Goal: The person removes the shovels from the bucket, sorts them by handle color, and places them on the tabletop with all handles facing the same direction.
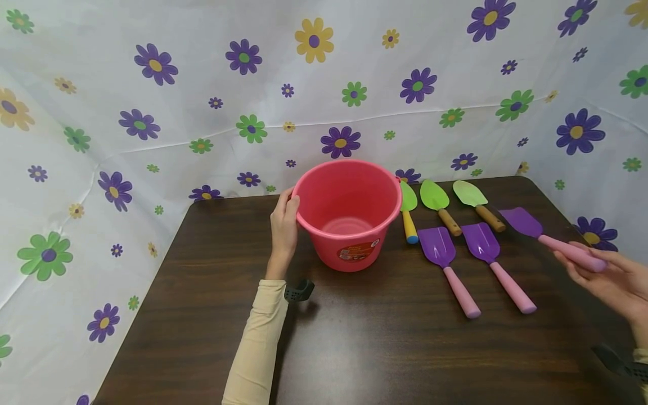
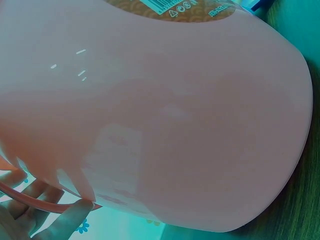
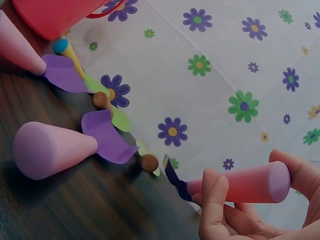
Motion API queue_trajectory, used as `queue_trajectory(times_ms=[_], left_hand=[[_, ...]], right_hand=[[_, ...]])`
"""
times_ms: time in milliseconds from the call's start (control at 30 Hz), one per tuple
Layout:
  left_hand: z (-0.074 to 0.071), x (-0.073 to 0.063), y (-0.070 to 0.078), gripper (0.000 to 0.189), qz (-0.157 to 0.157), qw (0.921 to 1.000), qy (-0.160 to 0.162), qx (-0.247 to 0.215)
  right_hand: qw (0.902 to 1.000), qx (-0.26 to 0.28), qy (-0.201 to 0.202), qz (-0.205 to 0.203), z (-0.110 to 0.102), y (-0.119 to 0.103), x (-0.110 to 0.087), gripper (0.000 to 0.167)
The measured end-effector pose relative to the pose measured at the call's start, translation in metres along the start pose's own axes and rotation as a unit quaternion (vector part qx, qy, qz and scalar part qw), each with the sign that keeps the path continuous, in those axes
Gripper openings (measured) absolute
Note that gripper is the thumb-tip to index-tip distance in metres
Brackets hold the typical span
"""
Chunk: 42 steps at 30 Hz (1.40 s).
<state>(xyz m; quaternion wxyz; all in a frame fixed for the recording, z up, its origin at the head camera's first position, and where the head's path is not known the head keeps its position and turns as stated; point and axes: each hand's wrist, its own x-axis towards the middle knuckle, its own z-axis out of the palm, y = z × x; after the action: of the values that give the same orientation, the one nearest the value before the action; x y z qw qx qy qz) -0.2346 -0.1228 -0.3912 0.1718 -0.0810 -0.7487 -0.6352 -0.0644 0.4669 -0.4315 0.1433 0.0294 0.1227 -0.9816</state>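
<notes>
My left hand (image 1: 284,228) grips the left rim of a pink bucket (image 1: 349,219) that stands upright on the table. In the left wrist view the bucket's side (image 2: 175,125) fills most of the picture, with fingers (image 2: 75,217) at the rim and handle. At the right, my right hand (image 1: 615,281) holds a purple toy shovel (image 1: 572,253) by its pink handle, its blade pointing left and away. The right wrist view shows that handle (image 3: 250,182) between thumb and fingers. Two matching purple shovels (image 1: 439,247) (image 1: 483,244) lie on the table between the bucket and this hand.
Behind the purple shovels lie three green trowels (image 1: 407,199) (image 1: 435,197) (image 1: 469,194), one with a yellow handle and two with wooden ones. The dark wood table (image 1: 364,343) runs back to a white flowered sheet (image 1: 202,101) at the rear and sides.
</notes>
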Motion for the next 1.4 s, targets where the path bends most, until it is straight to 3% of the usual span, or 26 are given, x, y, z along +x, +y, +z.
queue_trajectory(times_ms=[200, 500, 767, 1400], left_hand=[[0.000, 0.000, 0.000, 0.047, -0.001, 1.0000, -0.001, -0.001], [0.001, 0.000, 0.000, 0.046, -0.002, 1.0000, 0.002, 0.002], [0.001, 0.000, 0.000, 0.046, -0.002, 1.0000, -0.001, -0.002], [0.001, 0.000, 0.001, 0.045, 0.001, 1.0000, 0.005, -0.001]], right_hand=[[0.9987, 0.012, -0.038, 0.031, -0.006, -0.002, -0.002, 0.051], [0.9998, -0.003, 0.016, 0.007, -0.013, -0.003, -0.004, 0.042], [0.9997, -0.007, 0.017, 0.014, -0.014, -0.002, -0.005, 0.050], [0.9979, 0.000, 0.065, -0.004, -0.026, -0.004, -0.009, 0.047]])
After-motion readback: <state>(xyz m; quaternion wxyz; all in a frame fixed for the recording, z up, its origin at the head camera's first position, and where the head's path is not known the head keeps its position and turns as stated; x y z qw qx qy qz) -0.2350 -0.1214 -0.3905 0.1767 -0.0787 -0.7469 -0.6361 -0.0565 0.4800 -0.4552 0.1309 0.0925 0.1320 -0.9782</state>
